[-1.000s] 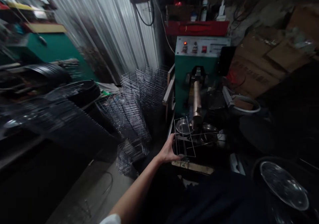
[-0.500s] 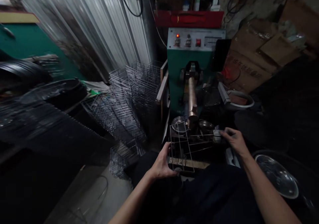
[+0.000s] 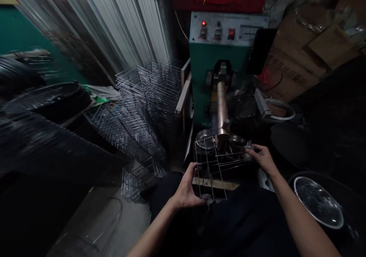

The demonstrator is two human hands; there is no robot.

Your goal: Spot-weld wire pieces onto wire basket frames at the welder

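Note:
My left hand grips the left side of a small wire rack, its thumb low and its fingers curled at the upper edge. The rack's thin wires run right to my right hand, whose fingers are pinched at their end. A small grey piece shows at those fingertips; what it is I cannot make out. Just beyond the rack is the copper-coloured arm of a green machine. Two shallow metal bowls flank the arm's tip.
Tall stacks of wire racks stand on the left. A lit red lamp shows on the machine's panel. Cardboard boxes lean at the back right. A round clear lid or dish lies to the right of my arm.
The view has tipped down and closer to the machine. My right hand has shifted slightly left and up, to the end of the wires. My left hand keeps its hold on the rack.

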